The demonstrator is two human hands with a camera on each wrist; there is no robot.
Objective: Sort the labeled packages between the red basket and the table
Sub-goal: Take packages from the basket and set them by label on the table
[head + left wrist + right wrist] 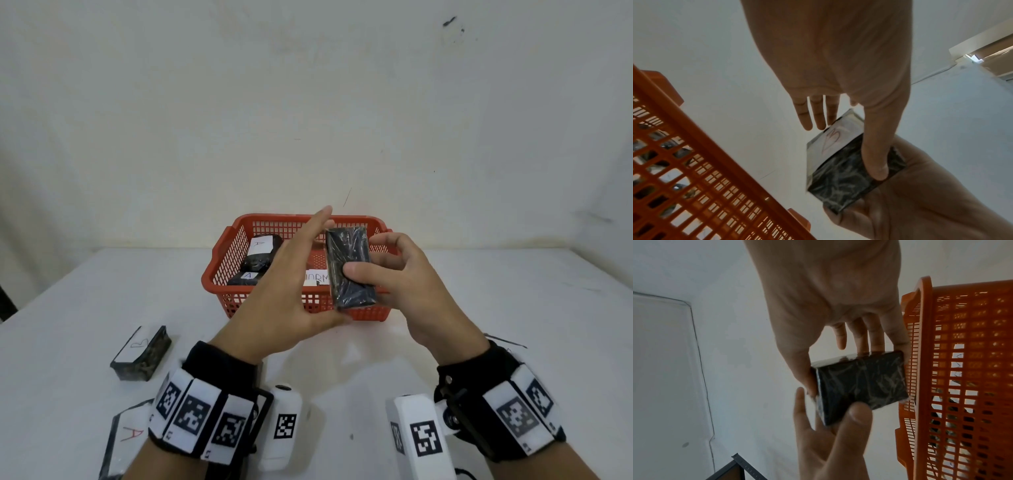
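Note:
A black wrapped package (pixel 349 270) is held up in front of the red basket (pixel 274 218). My right hand (pixel 387 274) grips it, thumb on the near face and fingers round the far side. My left hand (pixel 305 274) stands beside it with straight fingers, its thumb touching the package's lower end. In the left wrist view the package (pixel 840 168) shows a white label marked B facing away from me, under the left thumb (pixel 876 168). The right wrist view shows the package (pixel 861 382) pinched by the right hand next to the basket wall (pixel 953 369).
Inside the basket lie a black package labelled A (pixel 260 251), a second A package (pixel 247 278) and a white label (pixel 317 277). On the white table (pixel 496 308), a B package (pixel 140 354) sits at the left and a flat A package (pixel 126 438) at the near left corner.

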